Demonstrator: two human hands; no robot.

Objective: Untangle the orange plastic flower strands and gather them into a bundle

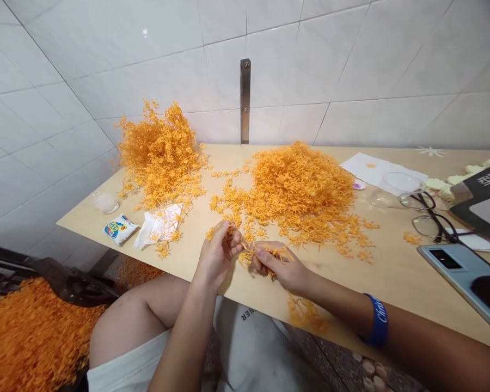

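Close together over the front of the table, both my hands work on small orange plastic flowers. My left hand (pixel 222 245) is closed, its fingertips pinching an orange flower piece (pixel 210 233). In my right hand (pixel 280 265) the fingers are wrapped round a sprig of orange plastic flowers (pixel 283 252), whose thin stems poke out on both sides. Just beyond my hands spreads a wide heap of orange flowers (pixel 302 188). A few loose flowers (pixel 306 313) lie by the front edge under my right forearm.
A taller orange pile (pixel 159 152) stands at the back left, near a snack packet (pixel 120 229) and white tissue (pixel 149 231). Eyeglasses (pixel 428 220), a phone (pixel 465 277) and a dark box (pixel 484 193) lie right. A large orange mass (pixel 36 332) sits below the table's left side.
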